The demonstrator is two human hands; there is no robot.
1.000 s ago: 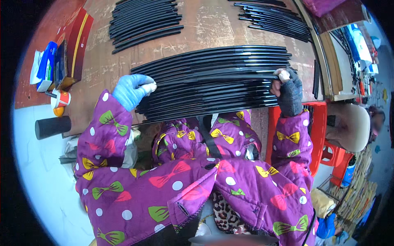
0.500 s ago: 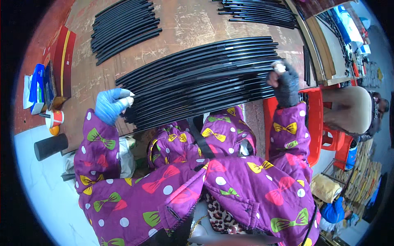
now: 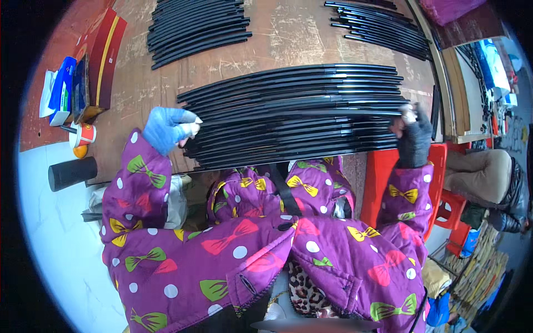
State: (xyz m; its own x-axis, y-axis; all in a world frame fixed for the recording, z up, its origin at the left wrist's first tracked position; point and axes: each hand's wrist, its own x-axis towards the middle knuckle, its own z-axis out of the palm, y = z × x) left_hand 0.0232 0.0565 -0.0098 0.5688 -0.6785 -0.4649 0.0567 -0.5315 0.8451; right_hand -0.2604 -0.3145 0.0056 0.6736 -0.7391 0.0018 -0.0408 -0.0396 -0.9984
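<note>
A broad row of long, thin black rods (image 3: 266, 141) lies side by side along the near part of the table. At the row's left end is my left hand (image 3: 169, 129), in a blue glove with pale fingertips, closed in a pinch. My right hand (image 3: 413, 133), in a dark glove with a pale fingertip covering, is closed at the right end. Between the two hands runs one black rod (image 3: 302, 112), its ends at my fingers, low over the others. Exactly how the fingertips grip it is too small to make out.
Two more bundles of black rods, a left one (image 3: 200, 30) and a right one (image 3: 383, 28), lie farther back. Leftward are a red box (image 3: 105, 61), a blue tissue pack (image 3: 63, 91) and a paper cup (image 3: 84, 135). A red plastic chair (image 3: 380, 186) stands at the right, near a seated person (image 3: 480, 175).
The whole view has shifted, so the table and rods appear farther right. Both hands stay closed at the two ends of the near row.
</note>
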